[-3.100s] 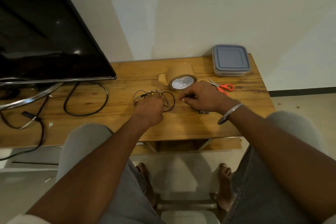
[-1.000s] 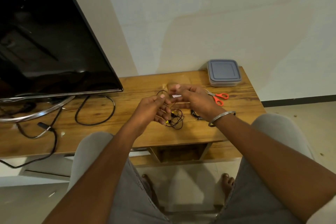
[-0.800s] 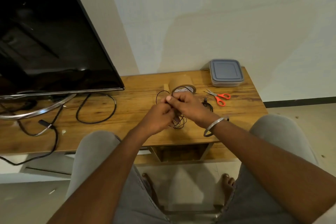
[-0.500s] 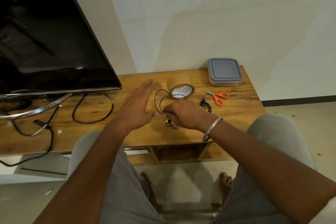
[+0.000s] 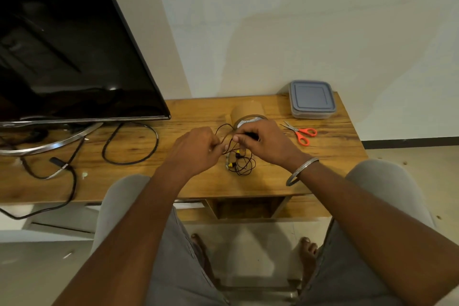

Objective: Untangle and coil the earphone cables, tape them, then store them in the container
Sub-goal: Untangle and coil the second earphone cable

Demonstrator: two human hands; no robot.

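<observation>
Black earphone cable point(image 5: 240, 166) with yellow earbuds hangs in loose loops between my two hands above the wooden table point(image 5: 173, 181). My left hand point(image 5: 196, 149) pinches a strand on the left side. My right hand point(image 5: 263, 142), with a metal bangle on its wrist, pinches the cable close by on the right. A loop of the cable rises between the hands toward the brown tape roll point(image 5: 248, 113) behind them. The grey lidded container point(image 5: 311, 98) stands shut at the back right corner.
Orange-handled scissors point(image 5: 301, 132) lie right of my right hand. A large black TV point(image 5: 62, 45) on a metal stand fills the left, with thick black cables point(image 5: 129, 144) looped on the table. My knees sit under the table's front edge.
My left hand was spread open and apart from the cable half a second ago; it has come back and closed on the cable beside my right hand. The tangle hangs lower between them.
</observation>
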